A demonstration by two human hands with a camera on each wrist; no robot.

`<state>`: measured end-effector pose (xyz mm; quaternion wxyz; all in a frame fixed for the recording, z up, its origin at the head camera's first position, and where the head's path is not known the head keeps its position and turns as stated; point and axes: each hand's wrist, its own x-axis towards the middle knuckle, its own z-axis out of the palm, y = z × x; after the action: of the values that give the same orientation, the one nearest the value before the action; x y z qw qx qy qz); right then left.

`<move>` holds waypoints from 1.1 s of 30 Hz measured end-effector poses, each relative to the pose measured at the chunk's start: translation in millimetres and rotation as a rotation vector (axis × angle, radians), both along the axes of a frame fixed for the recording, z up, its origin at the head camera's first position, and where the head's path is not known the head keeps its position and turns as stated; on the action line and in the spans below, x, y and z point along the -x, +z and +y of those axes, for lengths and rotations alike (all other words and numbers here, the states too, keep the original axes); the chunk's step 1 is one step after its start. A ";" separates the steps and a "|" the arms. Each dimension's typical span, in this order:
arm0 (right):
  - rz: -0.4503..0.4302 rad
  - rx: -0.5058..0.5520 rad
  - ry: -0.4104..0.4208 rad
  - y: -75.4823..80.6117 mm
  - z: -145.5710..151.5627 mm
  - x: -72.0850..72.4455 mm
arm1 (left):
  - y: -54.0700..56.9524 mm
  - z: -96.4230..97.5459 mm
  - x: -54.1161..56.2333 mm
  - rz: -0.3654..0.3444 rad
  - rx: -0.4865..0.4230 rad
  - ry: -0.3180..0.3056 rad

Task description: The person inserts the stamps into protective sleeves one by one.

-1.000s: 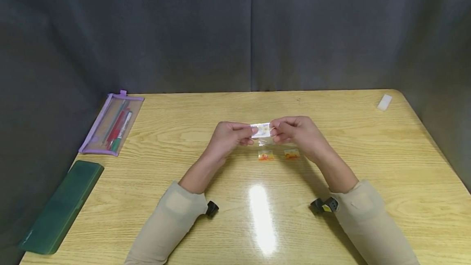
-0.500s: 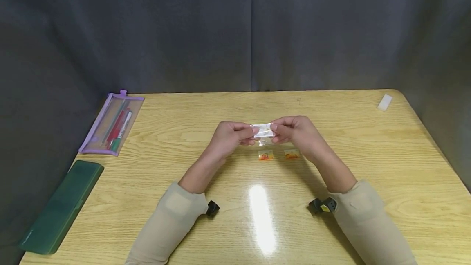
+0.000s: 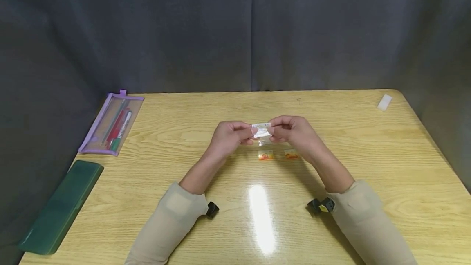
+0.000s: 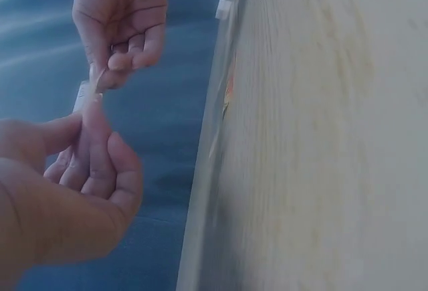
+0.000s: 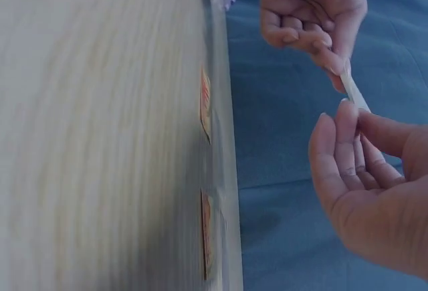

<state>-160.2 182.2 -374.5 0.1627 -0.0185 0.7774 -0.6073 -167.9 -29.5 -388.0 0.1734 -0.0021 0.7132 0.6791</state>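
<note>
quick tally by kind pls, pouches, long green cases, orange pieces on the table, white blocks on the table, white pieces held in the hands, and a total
Purple-edged pouch: 1
Long green case: 1
Orange pieces: 2
White block: 1
Held white piece: 1
Total: 6

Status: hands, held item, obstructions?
Left hand, right hand: pinching opposite ends of small white rectangular piece. Piece raised off wooden table. Nothing seen blocking; two flat orange-yellow pieces lying below.
</note>
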 end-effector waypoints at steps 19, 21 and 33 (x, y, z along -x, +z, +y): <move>-0.007 -0.031 0.027 2.2 11.4 3.5 | -0.2 -10.0 3.5 -0.062 0.076 -0.202; -0.006 -0.039 0.038 2.5 10.3 4.1 | 2.4 -9.7 4.3 -0.057 0.081 -0.174; 0.008 0.006 0.008 0.3 5.4 5.3 | 6.7 -9.2 4.5 -0.027 0.051 -0.029</move>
<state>-165.5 187.5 -374.2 0.1619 -0.0242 0.7762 -0.6089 -172.3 -38.7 -381.2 0.1930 -0.0053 0.7277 0.6581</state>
